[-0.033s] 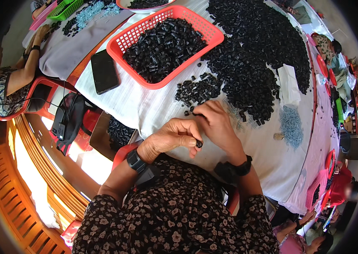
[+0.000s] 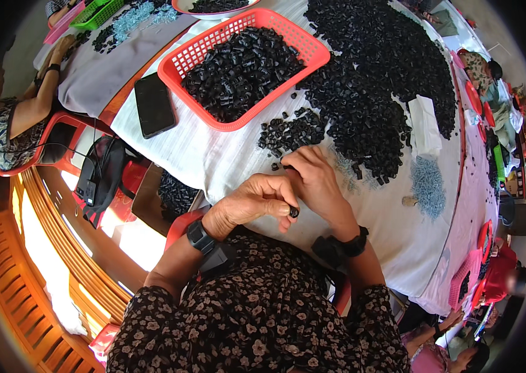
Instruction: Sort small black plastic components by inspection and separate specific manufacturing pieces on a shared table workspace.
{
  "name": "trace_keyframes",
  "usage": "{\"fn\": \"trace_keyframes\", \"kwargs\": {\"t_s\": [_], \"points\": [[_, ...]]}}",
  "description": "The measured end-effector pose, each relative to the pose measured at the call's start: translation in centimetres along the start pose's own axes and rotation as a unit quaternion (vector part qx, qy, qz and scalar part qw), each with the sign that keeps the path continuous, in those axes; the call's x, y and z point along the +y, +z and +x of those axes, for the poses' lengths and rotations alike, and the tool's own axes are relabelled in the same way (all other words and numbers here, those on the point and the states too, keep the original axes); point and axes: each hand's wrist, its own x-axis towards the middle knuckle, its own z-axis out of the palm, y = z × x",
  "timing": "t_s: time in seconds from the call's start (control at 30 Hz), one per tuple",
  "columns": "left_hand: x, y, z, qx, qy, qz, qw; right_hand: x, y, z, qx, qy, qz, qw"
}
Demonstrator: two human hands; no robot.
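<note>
My left hand (image 2: pixel 256 203) pinches a small black plastic piece (image 2: pixel 294 212) between thumb and fingertips, above the near edge of the cloth-covered table. Just to its right, my right hand (image 2: pixel 314 177) has its fingers curled down, with a dark bit of a small black part (image 2: pixel 289 166) at the fingertips. The right thumb is mostly hidden behind the left hand. Beyond the fingers lies a small group of loose black parts (image 2: pixel 292 132). A red plastic basket (image 2: pixel 251 118) holding many similar black pieces stands farther off.
A large heap of black parts (image 2: pixel 368 81) covers the far right of the table. Thin pale-blue pieces (image 2: pixel 427 189) lie right, beside a white paper packet (image 2: pixel 423 127). A black phone (image 2: pixel 155 105) rests left of the basket. Another person (image 2: pixel 17 127) sits at the left table.
My right hand has shifted slightly left, closer to my left hand. The left hand keeps its pinch on the black piece.
</note>
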Motion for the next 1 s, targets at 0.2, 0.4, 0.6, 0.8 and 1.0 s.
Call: {"fn": "trace_keyframes", "kwargs": {"t_s": [0.2, 0.4, 0.6, 0.8, 1.0], "points": [[0.2, -0.1, 0.4, -0.002, 0.01, 0.02, 1.0, 0.4, 1.2, 1.1, -0.055, 0.02, -0.147, 0.987], [-0.6, -0.8, 0.5, 0.033, 0.018, 0.041, 0.998, 0.2, 1.7, 1.8, -0.039, -0.014, -0.179, 0.983], [-1.9, -1.4, 0.7, 0.044, 0.001, 0.03, 0.999, 0.7, 1.8, 1.5, -0.03, -0.029, -0.232, 0.972], [-1.6, -0.9, 1.3, 0.028, 0.012, 0.046, 0.998, 1.4, 0.7, 1.2, 0.042, -0.004, -0.192, 0.981], [-1.1, -0.6, 2.2, 0.084, 0.047, 0.022, 0.995, 2.4, -0.7, 0.1, 0.134, 0.041, -0.029, 0.99]]}}
